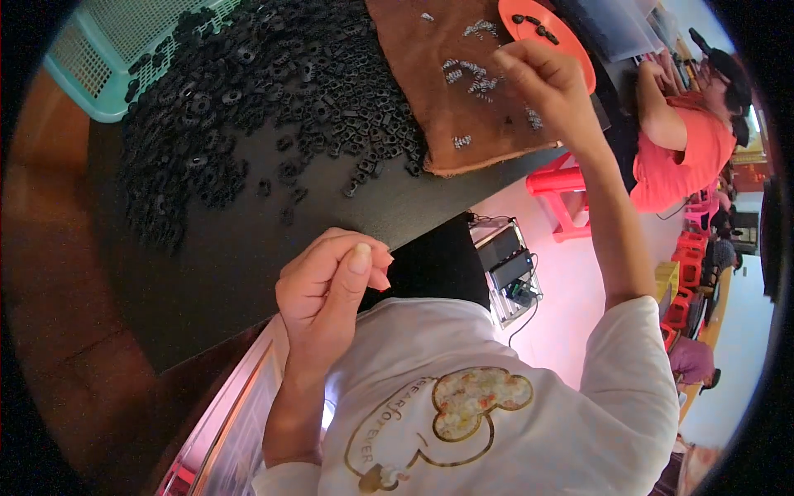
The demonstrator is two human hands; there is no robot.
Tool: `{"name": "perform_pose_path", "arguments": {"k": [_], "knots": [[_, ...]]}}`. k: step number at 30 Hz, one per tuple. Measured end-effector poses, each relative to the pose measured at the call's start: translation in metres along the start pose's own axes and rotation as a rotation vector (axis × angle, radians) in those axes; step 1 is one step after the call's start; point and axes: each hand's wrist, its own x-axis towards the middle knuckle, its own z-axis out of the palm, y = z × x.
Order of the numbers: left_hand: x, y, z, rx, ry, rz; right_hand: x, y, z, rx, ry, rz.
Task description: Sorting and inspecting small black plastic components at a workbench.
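Near the table's front edge, my left hand (327,281) is closed, its thumb pressed on the curled fingers; whatever it may hold is hidden. My right hand (550,87) reaches out over the brown cloth (405,50) with thumb and fingertips pinched together, and anything between them is too small to make out. Beside its fingers lie small clusters of silvery metal springs (480,81) on the cloth. Just beyond this hand is an orange plate (585,62) with several small black parts (542,30) on it. A large heap of small black plastic parts (240,91) spreads across the table left of the cloth.
A pale green plastic basket (91,62) stands at the far left on the dark table (331,217). A clear plastic bin (608,25) is beyond the plate. A red stool (562,194) and a metal rack with devices (509,269) stand below. At right sits a person in a coral shirt (682,153).
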Motion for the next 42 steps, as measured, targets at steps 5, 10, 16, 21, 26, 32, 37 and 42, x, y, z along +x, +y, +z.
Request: {"name": "perform_pose_path", "arguments": {"k": [5,10,16,21,26,32,37,42], "knots": [[0.001,0.001,0.001,0.054,-0.003,0.033,0.003,-0.03,0.039,-0.054,-0.224,-0.331],[0.0,0.004,0.002,0.069,0.004,0.023,-0.005,-0.063,0.066,-0.323,-0.385,-0.594],[0.0,0.002,0.001,0.145,-0.015,0.039,-0.002,-0.068,0.103,-0.408,-0.38,-0.695],[0.001,-0.001,-0.001,0.169,-0.045,0.122,0.011,-0.076,0.117,-0.344,-0.328,-0.737],[0.001,-0.001,-0.002,0.165,-0.049,0.1,0.04,-0.063,0.104,-0.427,-0.177,-0.613],[0.004,-0.002,-0.001,0.207,-0.06,0.124,0.05,-0.052,0.113,-0.617,-0.253,-0.581],[0.002,0.001,-0.002,0.241,-0.071,0.14,0.054,-0.07,0.118,-0.493,-0.259,-0.606],[0.004,0.003,0.003,0.277,-0.096,0.036,0.078,-0.048,0.113,-0.49,-0.199,-0.685]]}}
